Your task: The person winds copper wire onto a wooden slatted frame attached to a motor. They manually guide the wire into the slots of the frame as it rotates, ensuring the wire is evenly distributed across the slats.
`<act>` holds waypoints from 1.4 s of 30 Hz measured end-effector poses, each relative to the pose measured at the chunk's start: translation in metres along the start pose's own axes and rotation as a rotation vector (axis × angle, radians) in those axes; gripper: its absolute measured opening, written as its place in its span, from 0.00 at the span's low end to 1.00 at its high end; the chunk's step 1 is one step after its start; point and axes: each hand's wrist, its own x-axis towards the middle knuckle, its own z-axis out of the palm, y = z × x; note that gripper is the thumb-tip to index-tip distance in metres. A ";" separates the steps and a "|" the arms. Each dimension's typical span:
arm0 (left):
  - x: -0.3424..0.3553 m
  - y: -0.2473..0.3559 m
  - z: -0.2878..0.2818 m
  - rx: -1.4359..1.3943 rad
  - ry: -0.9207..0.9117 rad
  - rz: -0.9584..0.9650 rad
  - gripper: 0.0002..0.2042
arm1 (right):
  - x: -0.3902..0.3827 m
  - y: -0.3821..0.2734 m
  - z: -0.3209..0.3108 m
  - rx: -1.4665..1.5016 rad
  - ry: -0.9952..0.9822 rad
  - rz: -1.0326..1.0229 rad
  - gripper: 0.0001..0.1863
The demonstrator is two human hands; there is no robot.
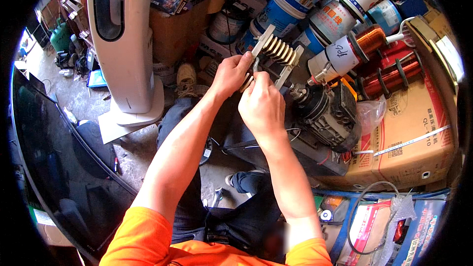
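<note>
In the head view, our left grip (pixel 230 75) grasps the near end of the slatted frame (pixel 279 50) beside the motor (pixel 329 114); our right grip (pixel 263 102) seems clenched on a small metal piece (pixel 255 64). We judge this an adjustment — the next turn calls for steady bracing.

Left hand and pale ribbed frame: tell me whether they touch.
Touching: in the head view, the left hand rests its thumb on one bar of the pale ribbed frame.

Grey floor (pixel 79 99): white tower appliance (pixel 129 76). Dark base (pixel 283 153): ribbed motor (pixel 329 118).
</note>
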 end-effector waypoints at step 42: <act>0.001 0.001 0.003 0.067 0.024 0.033 0.26 | 0.009 0.034 -0.028 -0.048 0.024 -0.352 0.01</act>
